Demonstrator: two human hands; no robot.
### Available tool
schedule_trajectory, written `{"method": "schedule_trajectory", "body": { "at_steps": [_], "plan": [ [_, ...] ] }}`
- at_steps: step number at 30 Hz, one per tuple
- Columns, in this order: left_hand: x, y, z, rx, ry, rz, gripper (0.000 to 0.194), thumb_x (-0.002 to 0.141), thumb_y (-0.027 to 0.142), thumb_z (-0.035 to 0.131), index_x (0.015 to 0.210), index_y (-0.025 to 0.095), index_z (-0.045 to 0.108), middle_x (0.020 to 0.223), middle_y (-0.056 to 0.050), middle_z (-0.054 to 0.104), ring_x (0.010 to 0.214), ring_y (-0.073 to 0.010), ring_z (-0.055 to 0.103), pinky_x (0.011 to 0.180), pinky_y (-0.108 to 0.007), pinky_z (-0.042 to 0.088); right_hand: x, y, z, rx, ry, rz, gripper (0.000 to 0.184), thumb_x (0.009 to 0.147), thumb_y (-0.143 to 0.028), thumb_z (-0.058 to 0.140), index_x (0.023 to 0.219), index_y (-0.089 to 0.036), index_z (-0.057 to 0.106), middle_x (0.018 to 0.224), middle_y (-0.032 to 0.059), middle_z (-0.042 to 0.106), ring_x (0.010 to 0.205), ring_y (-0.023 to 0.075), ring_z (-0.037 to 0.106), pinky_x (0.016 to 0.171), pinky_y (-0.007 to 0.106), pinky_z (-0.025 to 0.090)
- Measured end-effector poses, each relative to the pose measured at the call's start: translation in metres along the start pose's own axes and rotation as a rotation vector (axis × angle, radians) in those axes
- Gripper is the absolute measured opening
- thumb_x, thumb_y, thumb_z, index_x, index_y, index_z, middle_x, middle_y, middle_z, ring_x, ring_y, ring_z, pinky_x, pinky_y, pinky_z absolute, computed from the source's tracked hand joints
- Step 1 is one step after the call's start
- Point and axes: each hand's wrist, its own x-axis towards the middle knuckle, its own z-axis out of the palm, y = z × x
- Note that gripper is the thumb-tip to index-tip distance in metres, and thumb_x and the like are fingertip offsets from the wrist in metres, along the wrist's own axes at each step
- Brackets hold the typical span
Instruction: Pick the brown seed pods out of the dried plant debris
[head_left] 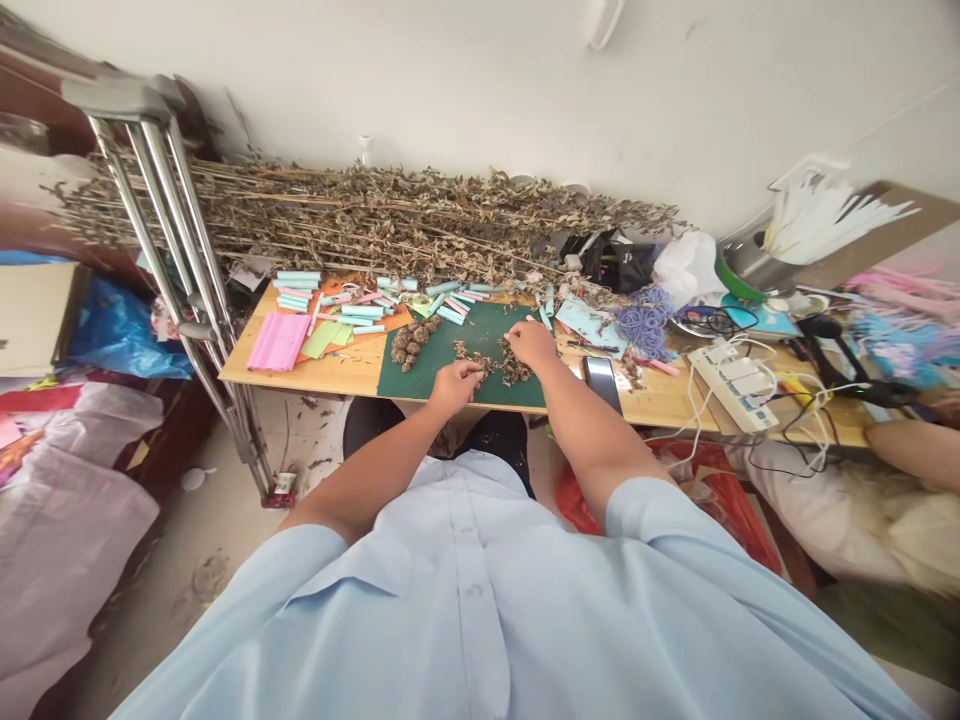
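My left hand (455, 388) is at the near edge of a dark green mat (409, 385), fingers pinched on the end of a dried herb sprig (470, 354). Just right of it and farther back, my right hand (531, 345) has its fingers closed at a clump of dried leaves (516, 370); what exactly lies between these fingertips is hidden. The crumbly brown leaf bits spread between both hands. To their left on the mat sits a heap of brown, rounded clumps (412, 343).
Rolled blue paper tubes (367, 312) and pink sheets (277, 342) lie left. Long dried stalks (420, 215) line the wall. A phone (600, 375), purple cord (646, 322) and power strip (731, 380) are right. Metal crutches (180, 230) stand left; another person's arm (915, 452) shows far right.
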Motion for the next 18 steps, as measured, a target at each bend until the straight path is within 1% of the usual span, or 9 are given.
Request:
{"method": "schedule_trajectory", "body": {
  "at_steps": [2,5,7,9,10,12,15,17,18],
  "plan": [
    [0.0,0.0,0.0,0.006,0.0,-0.011,0.015,0.089,0.021,0.063,0.1,0.013,0.07,0.064,0.003,0.062,0.04,-0.0069,0.049,0.043,-0.021,0.038,0.001,0.002,-0.001,0.065,0.009,0.017,0.021,0.089,-0.03,0.063,0.072,-0.022,0.072,0.103,0.0096,0.077,0.129,0.0273,0.055,0.094,0.034,0.045],
    [0.002,-0.002,0.0,0.01,-0.002,-0.013,0.014,0.088,0.022,0.066,0.099,0.014,0.07,0.063,0.003,0.062,0.04,-0.0069,0.049,0.044,-0.021,0.038,-0.002,0.006,-0.006,0.264,0.115,0.066,0.021,0.087,-0.033,0.062,0.073,-0.021,0.072,0.101,0.0085,0.077,0.104,0.0253,0.066,0.085,0.033,0.047],
    [0.002,-0.003,0.0,0.013,-0.002,-0.005,0.014,0.087,0.023,0.067,0.097,0.014,0.07,0.063,0.003,0.061,0.04,-0.0069,0.049,0.043,-0.02,0.037,-0.005,0.009,-0.01,0.448,0.228,0.117,0.022,0.086,-0.037,0.061,0.08,-0.02,0.073,0.096,0.0073,0.077,0.089,0.0228,0.067,0.081,0.033,0.049],
    [0.003,-0.004,-0.001,0.018,-0.004,0.0,0.014,0.087,0.024,0.067,0.096,0.014,0.07,0.063,0.003,0.061,0.04,-0.007,0.049,0.043,-0.021,0.037,-0.009,0.01,-0.015,0.597,0.328,0.156,0.024,0.085,-0.04,0.062,0.084,-0.019,0.073,0.088,0.0056,0.075,0.082,0.0217,0.066,0.078,0.032,0.049],
    [0.004,-0.005,-0.001,0.019,-0.007,-0.001,0.015,0.087,0.024,0.066,0.096,0.013,0.07,0.063,0.003,0.061,0.039,-0.0071,0.049,0.042,-0.021,0.036,-0.011,0.011,-0.017,0.64,0.352,0.163,0.025,0.084,-0.041,0.062,0.084,-0.019,0.073,0.084,0.0051,0.075,0.081,0.0216,0.065,0.077,0.032,0.05],
    [0.005,-0.006,-0.001,0.017,-0.016,-0.005,0.017,0.087,0.026,0.067,0.099,0.013,0.07,0.063,0.003,0.062,0.039,-0.0073,0.049,0.042,-0.021,0.037,-0.018,0.011,-0.021,0.682,0.351,0.156,0.026,0.081,-0.045,0.065,0.079,-0.019,0.071,0.082,0.0052,0.074,0.08,0.0217,0.064,0.075,0.032,0.05],
    [0.006,-0.009,-0.002,0.026,-0.029,0.014,0.022,0.087,0.03,0.068,0.101,0.013,0.07,0.064,0.003,0.063,0.04,-0.0074,0.05,0.043,-0.021,0.038,-0.03,0.008,-0.025,0.735,0.312,0.125,0.028,0.079,-0.048,0.067,0.075,-0.02,0.068,0.091,0.0081,0.075,0.082,0.0214,0.065,0.073,0.032,0.05],
    [0.006,-0.009,-0.004,0.041,-0.048,0.038,0.023,0.087,0.033,0.069,0.098,0.014,0.072,0.066,0.002,0.064,0.041,-0.0072,0.051,0.043,-0.021,0.038,-0.039,0.003,-0.025,0.784,0.255,0.118,0.029,0.079,-0.049,0.066,0.077,-0.02,0.068,0.096,0.0095,0.076,0.078,0.0203,0.065,0.069,0.031,0.049],
    [0.005,-0.009,-0.004,0.05,-0.057,0.051,0.023,0.087,0.034,0.068,0.097,0.014,0.073,0.068,0.001,0.065,0.042,-0.0071,0.051,0.043,-0.02,0.038,-0.044,0.0,-0.024,0.81,0.215,0.126,0.029,0.079,-0.049,0.066,0.079,-0.021,0.069,0.095,0.0092,0.076,0.075,0.0195,0.064,0.067,0.03,0.048]
  ]
}}
